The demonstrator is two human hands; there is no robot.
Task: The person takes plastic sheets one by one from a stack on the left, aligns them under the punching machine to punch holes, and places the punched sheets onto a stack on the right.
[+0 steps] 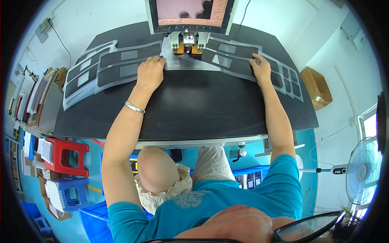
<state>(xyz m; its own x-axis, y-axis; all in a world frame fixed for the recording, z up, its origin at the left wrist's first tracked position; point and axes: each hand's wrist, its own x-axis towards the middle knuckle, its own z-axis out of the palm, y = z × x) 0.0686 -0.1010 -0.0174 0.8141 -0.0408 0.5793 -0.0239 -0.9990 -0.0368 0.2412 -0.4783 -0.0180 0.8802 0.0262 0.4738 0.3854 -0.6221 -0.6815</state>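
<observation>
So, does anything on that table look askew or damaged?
Only a little: the left film sheets and right film sheets overlap at different angles, edges not lined up like neat stacks. No spill or obvious damage shows.

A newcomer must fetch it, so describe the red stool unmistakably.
Start at the black table, then look down beyond its left end. There stands the red stool, something white at its seat. Its colour sets it apart: the stool beside it is blue.
</observation>
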